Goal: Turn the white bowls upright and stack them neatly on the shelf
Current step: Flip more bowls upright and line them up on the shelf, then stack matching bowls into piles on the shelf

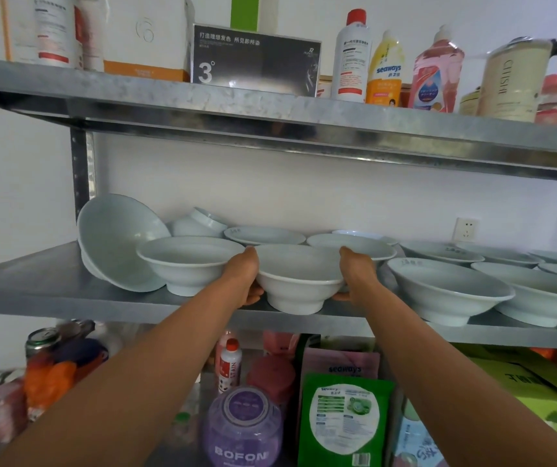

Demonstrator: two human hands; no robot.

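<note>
An upright white bowl [299, 281] sits at the front edge of the middle metal shelf [51, 291]. My left hand [245, 276] grips its left side and my right hand [356, 274] grips its right side, thumbs over the rim. Another upright white bowl [186, 264] stands just to its left. Further left, two white bowls [115, 237] lean on their sides. Small white bowls [199, 224] lie tipped at the back. Several more upright bowls [445, 291] fill the shelf to the right.
The upper shelf [270, 109] holds bottles, boxes and a dark sign close above the bowls. Below, the lower shelf carries a purple jar [241, 429], a green pouch [346, 419], cans and packets. A wall socket [466, 229] is at the back right.
</note>
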